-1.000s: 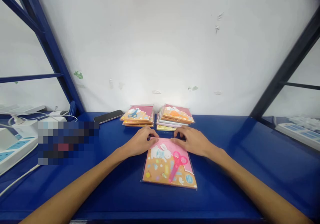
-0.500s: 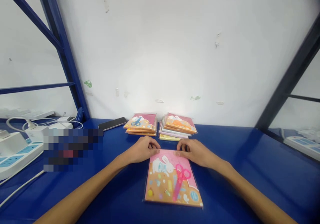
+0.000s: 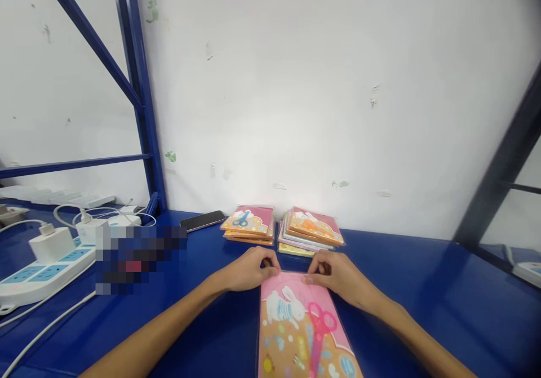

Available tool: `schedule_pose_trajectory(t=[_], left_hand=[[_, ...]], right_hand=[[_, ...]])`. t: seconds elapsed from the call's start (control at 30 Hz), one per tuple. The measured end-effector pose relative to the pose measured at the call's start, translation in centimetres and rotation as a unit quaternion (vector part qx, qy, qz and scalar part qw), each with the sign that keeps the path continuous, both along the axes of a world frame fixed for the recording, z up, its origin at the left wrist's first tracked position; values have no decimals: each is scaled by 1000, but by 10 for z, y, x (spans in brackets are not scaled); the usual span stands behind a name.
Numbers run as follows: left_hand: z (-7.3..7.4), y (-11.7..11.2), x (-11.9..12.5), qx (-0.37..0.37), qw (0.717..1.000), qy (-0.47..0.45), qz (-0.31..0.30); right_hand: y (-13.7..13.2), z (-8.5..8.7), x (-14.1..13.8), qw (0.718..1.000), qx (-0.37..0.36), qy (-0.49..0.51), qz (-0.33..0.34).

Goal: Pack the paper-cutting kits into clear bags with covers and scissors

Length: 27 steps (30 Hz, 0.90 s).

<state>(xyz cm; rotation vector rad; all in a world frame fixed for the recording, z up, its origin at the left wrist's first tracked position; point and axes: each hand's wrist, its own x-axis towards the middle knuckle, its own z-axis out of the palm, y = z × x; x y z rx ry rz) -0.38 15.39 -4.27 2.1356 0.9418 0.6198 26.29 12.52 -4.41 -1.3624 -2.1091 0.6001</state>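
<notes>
A flat pink-and-tan craft pack (image 3: 281,338) in a clear sleeve lies on the blue table in front of me, its lower edge cut off by the frame. It shows a white rabbit in a striped top, and pink scissors (image 3: 321,321) lie at its right side. My left hand (image 3: 252,268) pinches the far edge near the left corner, thumb on top. At the right end of that same edge, my right hand (image 3: 336,276) is also closed in a pinch. The fingertips under the edge are partly hidden.
Beyond my hands stand two stacks of similar packs, a left stack (image 3: 249,223) and a right stack (image 3: 310,228), near the white wall. A phone (image 3: 203,221) lies left of them. Power strips with a white charger (image 3: 53,244) and cables occupy the left side, beside a blurred-out patch.
The view has shifted, so everything sits lower and farther right in the picture. Both hands keep their pinch on the pack's far edge.
</notes>
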Motion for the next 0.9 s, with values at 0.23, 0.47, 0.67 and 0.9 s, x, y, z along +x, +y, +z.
schedule_pose_trajectory(t=[0.23, 0.47, 0.67, 0.9], left_hand=[[9, -2, -4, -151, 988, -39, -13], [16, -7, 0, -226, 967, -113, -26], [16, -6, 1, -203, 967, -151, -4], [14, -8, 3, -228, 957, -180, -2]], right_hand=[[-1, 7, 0, 999, 37, 18, -26], [1, 7, 4, 998, 45, 16, -42], [0, 7, 5, 986, -123, 113, 22], [-4, 8, 1, 938, -225, 264, 26]])
